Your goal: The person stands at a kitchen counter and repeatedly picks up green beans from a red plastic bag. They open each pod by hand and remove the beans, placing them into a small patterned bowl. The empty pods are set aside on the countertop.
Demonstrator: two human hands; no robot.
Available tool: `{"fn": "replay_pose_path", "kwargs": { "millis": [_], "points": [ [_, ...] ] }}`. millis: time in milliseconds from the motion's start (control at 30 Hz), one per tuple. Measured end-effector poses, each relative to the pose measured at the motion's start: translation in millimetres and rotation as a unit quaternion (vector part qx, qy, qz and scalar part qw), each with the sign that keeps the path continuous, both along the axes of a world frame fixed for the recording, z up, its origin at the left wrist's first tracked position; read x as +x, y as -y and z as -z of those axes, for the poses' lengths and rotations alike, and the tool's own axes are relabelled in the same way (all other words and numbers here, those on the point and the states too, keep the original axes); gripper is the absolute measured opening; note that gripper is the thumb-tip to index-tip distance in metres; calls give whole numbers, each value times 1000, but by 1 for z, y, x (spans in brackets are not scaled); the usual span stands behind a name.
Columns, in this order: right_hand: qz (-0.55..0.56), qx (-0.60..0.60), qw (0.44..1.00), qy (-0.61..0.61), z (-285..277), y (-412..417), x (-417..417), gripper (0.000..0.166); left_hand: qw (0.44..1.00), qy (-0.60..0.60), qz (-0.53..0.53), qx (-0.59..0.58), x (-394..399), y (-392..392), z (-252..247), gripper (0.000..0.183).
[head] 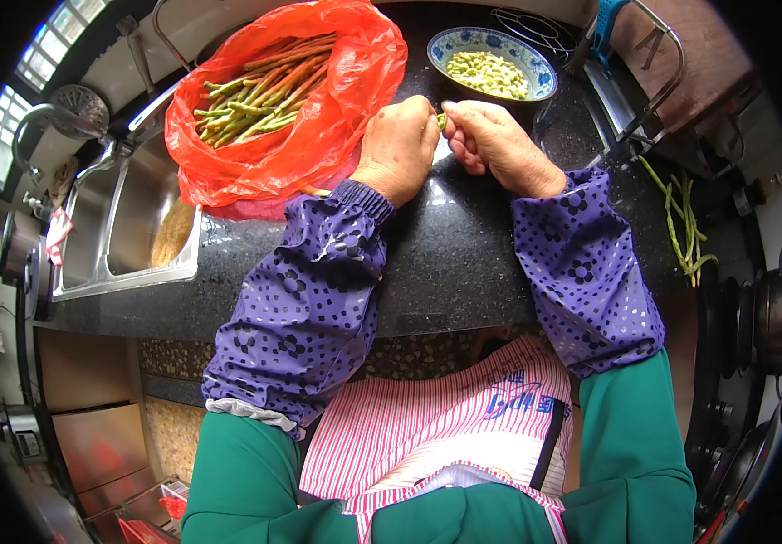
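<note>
Over the black speckled countertop point(455, 272) my two hands meet, just in front of a blue-and-white bowl. Between them shows the end of a small green bean pod point(441, 122). My left hand point(399, 144) is curled around the pod, its back turned up. The thumb and forefinger of my right hand point(496, 143) pinch at the pod's tip, with the other fingers loosely bent. Pale green shelled beans point(489, 73) lie inside the patterned bowl point(546, 81). To the left, a red plastic bag point(367, 51) gapes around long green and reddish-brown bean pods point(262, 102).
At the left is a steel double sink point(115, 224) with a faucet point(57, 112). Several loose green pods point(685, 217) lie at the far right. Behind them stand a metal rack point(673, 58) and a broad blade point(612, 95). A wire trivet point(534, 27) sits beyond the bowl.
</note>
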State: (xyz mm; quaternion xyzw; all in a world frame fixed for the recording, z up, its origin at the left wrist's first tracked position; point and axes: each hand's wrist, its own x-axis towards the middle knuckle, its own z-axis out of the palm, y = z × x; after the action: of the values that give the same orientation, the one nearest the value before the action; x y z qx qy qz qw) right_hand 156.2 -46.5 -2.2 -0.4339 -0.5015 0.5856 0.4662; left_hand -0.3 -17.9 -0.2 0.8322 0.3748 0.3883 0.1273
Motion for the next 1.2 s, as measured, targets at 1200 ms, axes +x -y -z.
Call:
{"fn": "replay_pose_path", "kwargs": {
  "millis": [1200],
  "points": [
    [-14,-103,994,-15,-7,2,2,13,997,20,70,-4,3,-3,9,10]
  ]
}}
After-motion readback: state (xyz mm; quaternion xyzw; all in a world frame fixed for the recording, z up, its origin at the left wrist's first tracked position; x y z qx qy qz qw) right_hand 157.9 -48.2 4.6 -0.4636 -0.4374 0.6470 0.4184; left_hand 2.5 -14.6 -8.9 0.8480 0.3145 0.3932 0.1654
